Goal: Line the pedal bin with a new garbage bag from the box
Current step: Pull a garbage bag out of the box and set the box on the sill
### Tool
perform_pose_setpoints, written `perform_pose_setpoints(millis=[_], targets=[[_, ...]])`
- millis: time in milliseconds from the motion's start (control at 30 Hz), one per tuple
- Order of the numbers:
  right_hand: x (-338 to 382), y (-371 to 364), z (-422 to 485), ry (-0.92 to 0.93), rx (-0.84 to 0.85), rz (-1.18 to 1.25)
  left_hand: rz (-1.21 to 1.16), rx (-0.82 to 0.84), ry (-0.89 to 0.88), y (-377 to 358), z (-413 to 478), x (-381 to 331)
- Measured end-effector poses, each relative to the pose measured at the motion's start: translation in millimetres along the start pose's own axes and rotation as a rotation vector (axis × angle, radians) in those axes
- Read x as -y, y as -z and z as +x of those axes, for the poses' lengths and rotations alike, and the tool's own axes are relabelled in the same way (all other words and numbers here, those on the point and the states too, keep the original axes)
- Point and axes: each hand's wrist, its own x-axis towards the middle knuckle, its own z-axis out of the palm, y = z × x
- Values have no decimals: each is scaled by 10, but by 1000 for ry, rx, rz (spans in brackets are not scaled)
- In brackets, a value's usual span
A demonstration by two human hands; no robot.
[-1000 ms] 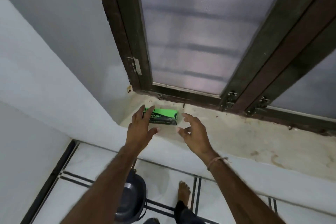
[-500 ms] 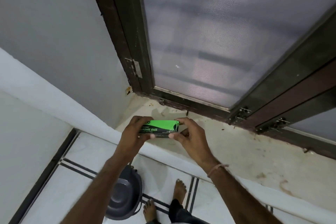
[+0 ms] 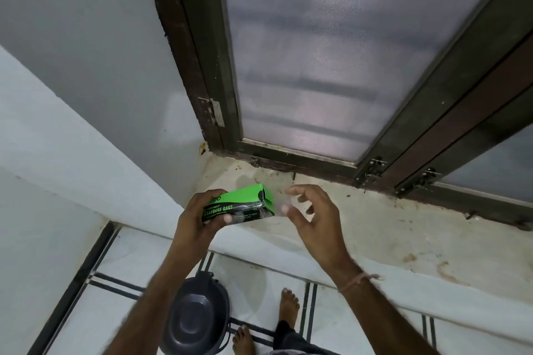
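Over the sill (image 3: 375, 228), the garbage bag box (image 3: 245, 203) runs left to right, right end tipped up a bit. The left hand (image 3: 199, 220) wraps its left end, thumb on the printed front. The right hand (image 3: 314, 219) hovers just off the right end, fingers loosely spread, holding nothing. The pedal bin (image 3: 199, 323) is down below the sill.

The left hand (image 3: 199, 217) hides the box's (image 3: 245, 201) left end.
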Motion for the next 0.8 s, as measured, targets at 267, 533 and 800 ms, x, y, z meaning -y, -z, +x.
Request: perform_pose_setpoints(millis=[267,533,800], targets=[[206,-174,-315,40,-4,157,-14,-17,-71,59,-198,-127],[317,-207,-474,-5,85,173,59,20,-114,209,-317,-133],[478,-219,-631,-97,141,270,159,96,-219,461,-345,-286]])
